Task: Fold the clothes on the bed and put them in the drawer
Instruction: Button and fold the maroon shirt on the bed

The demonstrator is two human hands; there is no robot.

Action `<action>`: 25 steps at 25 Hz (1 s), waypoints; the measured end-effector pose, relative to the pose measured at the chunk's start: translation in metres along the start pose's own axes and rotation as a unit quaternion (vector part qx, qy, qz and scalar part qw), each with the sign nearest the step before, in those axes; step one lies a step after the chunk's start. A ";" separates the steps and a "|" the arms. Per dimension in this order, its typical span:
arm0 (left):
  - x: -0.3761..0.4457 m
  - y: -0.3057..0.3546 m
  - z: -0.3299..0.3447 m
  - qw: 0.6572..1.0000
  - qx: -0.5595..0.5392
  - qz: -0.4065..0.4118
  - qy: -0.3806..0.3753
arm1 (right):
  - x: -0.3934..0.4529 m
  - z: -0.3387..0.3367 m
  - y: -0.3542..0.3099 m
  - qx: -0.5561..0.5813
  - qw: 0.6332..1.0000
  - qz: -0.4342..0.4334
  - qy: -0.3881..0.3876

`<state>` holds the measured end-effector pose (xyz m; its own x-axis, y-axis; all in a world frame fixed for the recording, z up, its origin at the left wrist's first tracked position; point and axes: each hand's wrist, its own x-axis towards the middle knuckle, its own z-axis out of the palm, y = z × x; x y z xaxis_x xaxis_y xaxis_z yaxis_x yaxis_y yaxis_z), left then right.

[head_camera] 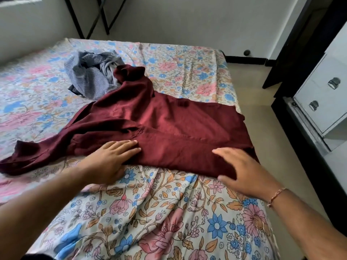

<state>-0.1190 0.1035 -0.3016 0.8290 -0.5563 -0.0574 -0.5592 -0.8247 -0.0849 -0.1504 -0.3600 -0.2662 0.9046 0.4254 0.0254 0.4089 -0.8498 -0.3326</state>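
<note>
A maroon shirt (169,126) lies spread across the floral bed sheet (150,212), one sleeve trailing to the left edge and one reaching back toward the wall. My left hand (110,160) presses flat on the shirt's near left part with straight fingers. My right hand (246,169) rests flat on the shirt's near right edge, fingers extended. Behind the shirt sits a crumpled heap of grey checked clothes (92,76). A white drawer unit (323,98) with metal handles stands to the right of the bed.
A strip of beige floor (262,102) runs between the bed and the drawer unit. A dark door frame (293,53) stands at the back right. Black metal legs (90,17) lean against the far wall behind the bed.
</note>
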 end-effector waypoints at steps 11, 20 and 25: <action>0.001 -0.052 0.010 0.965 0.017 -0.263 -0.008 | 0.017 0.004 0.024 -0.116 0.969 0.140 -0.167; -0.083 -0.043 -0.034 0.942 0.127 -0.175 -0.257 | -0.046 -0.023 -0.010 -0.130 0.937 0.109 -0.304; -0.098 0.015 -0.048 0.915 0.051 -0.209 -0.342 | -0.065 -0.017 -0.017 -0.113 0.930 0.128 -0.327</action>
<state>-0.2087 0.1410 -0.2494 0.7965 0.0275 -0.6040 -0.2202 -0.9172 -0.3321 -0.2144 -0.3786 -0.2457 0.7401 0.2355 -0.6299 0.2718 -0.9615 -0.0401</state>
